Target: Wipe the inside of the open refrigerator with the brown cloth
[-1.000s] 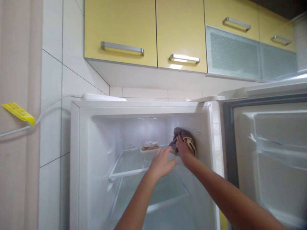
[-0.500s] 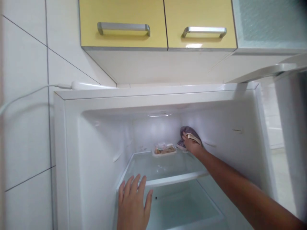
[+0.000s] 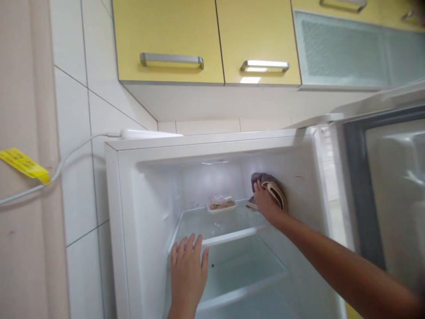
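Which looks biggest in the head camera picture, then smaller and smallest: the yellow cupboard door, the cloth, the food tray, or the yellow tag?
1. Yellow cupboard door, by far.
2. Yellow tag and cloth: they look alike, and the right hand hides part of the cloth.
3. Food tray, smallest, though it sits farthest back.

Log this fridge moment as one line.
right hand: presses cloth on fridge side wall | left hand: flat on upper shelf edge | food tray: shelf rear

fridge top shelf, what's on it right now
On the shelf a food tray sits at the back. The left hand rests on its front edge. The right hand presses a cloth to the right wall, hiding the corner behind it.
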`<action>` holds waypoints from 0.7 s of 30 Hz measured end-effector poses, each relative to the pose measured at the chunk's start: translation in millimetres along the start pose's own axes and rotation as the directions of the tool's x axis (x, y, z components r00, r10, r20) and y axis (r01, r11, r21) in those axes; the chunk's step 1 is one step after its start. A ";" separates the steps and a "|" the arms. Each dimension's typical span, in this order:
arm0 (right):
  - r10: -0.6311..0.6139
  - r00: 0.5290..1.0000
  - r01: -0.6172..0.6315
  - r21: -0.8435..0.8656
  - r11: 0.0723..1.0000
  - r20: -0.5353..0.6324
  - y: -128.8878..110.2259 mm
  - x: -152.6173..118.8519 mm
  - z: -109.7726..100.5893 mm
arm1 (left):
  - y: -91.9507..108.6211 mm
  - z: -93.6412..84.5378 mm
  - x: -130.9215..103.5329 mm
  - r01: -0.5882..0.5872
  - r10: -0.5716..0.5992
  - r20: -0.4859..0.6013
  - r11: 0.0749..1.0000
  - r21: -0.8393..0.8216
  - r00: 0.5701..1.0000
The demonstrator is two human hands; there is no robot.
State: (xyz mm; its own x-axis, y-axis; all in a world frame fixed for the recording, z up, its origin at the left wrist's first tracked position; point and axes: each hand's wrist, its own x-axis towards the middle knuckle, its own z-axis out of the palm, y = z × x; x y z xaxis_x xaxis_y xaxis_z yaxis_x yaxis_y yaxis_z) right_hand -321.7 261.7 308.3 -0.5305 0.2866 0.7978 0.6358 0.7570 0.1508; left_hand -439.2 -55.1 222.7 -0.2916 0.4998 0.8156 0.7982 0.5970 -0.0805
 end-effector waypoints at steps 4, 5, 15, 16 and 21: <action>0.036 0.999 -0.036 -0.073 0.997 -0.003 4.0 -10.3 -46.7 | -5.3 4.2 0.6 -0.063 0.065 -0.084 0.998 0.031 0.994; 0.046 0.999 -0.046 -0.070 0.996 -0.013 5.8 -8.7 -56.8 | -6.5 4.9 0.7 -0.074 0.078 -0.098 0.997 0.038 0.992; 0.110 0.987 -0.056 0.382 0.923 -0.121 25.8 58.3 -77.5 | -12.5 12.8 0.2 -0.145 0.172 -0.233 0.981 0.129 0.957; 0.112 0.986 -0.043 0.459 0.888 -0.124 25.3 64.1 -70.4 | -13.2 13.9 0.5 -0.153 0.183 -0.247 0.979 0.137 0.951; 0.117 0.981 0.059 0.819 0.571 -0.152 22.2 93.8 -21.9 | -19.4 22.7 2.9 -0.208 0.256 -0.309 0.961 0.181 0.916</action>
State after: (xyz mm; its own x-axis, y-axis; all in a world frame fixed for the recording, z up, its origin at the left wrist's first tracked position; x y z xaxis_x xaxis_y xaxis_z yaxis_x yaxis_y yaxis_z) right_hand -345.1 292.5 399.2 -0.3609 0.2807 0.8894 -0.1273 0.9299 -0.3452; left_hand -467.6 -51.0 213.6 0.0999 0.4171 0.9033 0.7322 0.5839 -0.3506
